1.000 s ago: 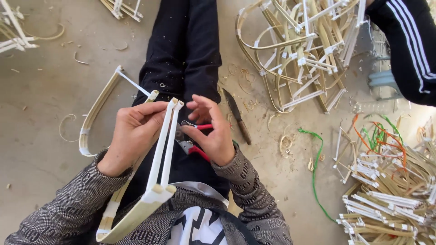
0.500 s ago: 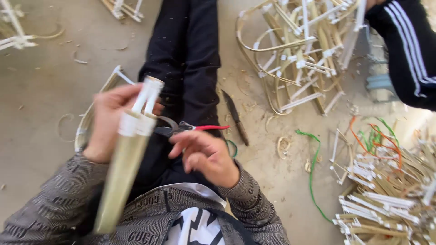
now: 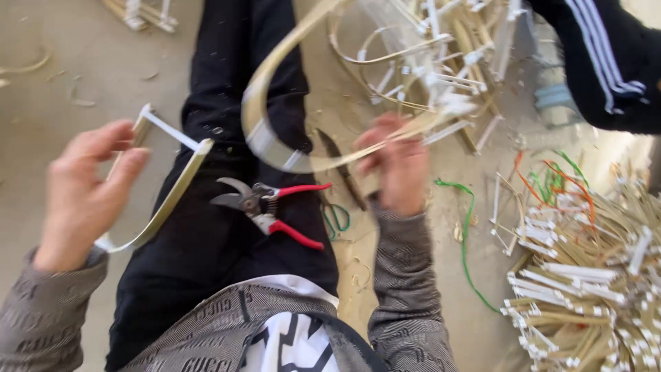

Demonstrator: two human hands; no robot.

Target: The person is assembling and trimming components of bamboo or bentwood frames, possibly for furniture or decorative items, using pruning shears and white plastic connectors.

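My right hand is closed on a bent bamboo strip frame, blurred with motion, which arcs up and over my lap toward the top of the view. My left hand hangs open with its fingers apart and nothing in it. It is just in front of a second bamboo frame with a white cross piece that leans against my left leg. Red-handled pruning shears lie on my black trousers between both hands.
A heap of bent bamboo frames lies ahead on the sandy floor. A bundle of white-tipped sticks is at the right, with green wire and a dark knife nearby. Another person's black striped sleeve is top right.
My left hand let go of the frame and opened. My right hand took the frame and swung it up and to the right. The shears now lie free on my lap.
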